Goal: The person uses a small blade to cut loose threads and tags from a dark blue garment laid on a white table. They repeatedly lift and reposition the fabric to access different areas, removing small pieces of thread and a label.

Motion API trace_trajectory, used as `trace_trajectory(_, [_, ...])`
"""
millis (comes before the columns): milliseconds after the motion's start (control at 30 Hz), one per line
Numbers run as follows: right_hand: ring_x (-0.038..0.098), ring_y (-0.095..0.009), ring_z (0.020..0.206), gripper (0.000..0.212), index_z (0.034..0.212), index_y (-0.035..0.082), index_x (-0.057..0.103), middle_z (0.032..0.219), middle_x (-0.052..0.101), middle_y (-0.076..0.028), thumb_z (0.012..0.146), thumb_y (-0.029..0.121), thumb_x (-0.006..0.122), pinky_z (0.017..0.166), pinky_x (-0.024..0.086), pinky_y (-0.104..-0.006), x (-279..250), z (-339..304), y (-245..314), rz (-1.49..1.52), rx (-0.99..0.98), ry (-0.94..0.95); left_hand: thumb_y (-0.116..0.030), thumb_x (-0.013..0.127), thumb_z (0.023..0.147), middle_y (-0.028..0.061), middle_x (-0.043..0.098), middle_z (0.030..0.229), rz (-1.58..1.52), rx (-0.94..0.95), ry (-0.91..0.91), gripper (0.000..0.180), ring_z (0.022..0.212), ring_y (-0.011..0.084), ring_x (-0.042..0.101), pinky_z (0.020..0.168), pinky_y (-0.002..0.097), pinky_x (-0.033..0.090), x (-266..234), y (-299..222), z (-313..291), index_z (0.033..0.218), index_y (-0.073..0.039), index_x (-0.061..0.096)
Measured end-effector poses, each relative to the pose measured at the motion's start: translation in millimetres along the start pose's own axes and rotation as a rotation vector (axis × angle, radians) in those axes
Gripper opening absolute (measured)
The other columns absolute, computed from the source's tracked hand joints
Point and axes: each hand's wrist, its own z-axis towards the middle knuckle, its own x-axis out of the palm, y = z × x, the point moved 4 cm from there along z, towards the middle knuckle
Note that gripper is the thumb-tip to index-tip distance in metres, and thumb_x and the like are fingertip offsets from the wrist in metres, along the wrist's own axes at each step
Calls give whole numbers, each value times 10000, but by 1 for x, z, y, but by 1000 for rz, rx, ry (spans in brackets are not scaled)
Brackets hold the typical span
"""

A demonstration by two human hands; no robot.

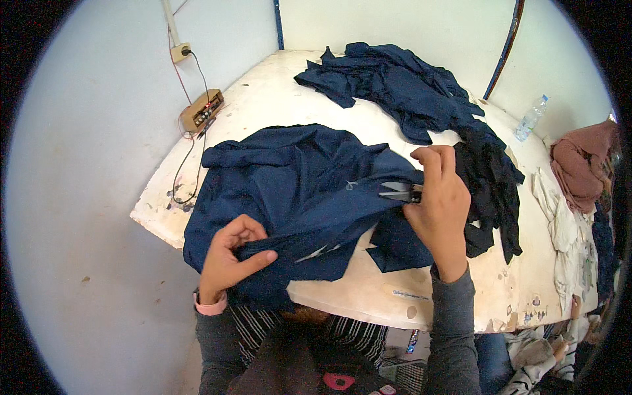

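Note:
A navy blue garment lies spread and rumpled in front of me, partly over the table's near edge. My left hand is closed on a fold of it at the lower left, the thumb along the cloth. In my right hand is a pair of thread snips, the blades pointing left over the garment. That hand's fingers hide most of the handle. A small pale thread tuft shows on the cloth beside the blades. Lower on the garment is a narrow white strip.
More navy garments are heaped at the back of the pale table, with black cloth to the right. A brown box with cables stands by the left wall. Farther right are a plastic bottle, white cloth and another person.

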Motion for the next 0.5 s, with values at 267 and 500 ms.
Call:
trace_trajectory(267, [700,-350,923,311,1004,91,623,985,692,-137,726,-44,656,752,535,-384,-17,8,-52,119,200,-60,-218,826,771,-77,528,681,115,123,-505,258,636,16,426,611,196,289,-114,-25,-36,877,-38,674])
trace_trajectory(500, [560,-65,753,369,981,52,626,799,600,23,662,-108,718,703,415,-211,-22,-6,-88,907,408,651,-245,796,797,-55,518,712,322,-26,-414,283,700,50,450,664,241,334,-155,-11,-59,734,-38,613])
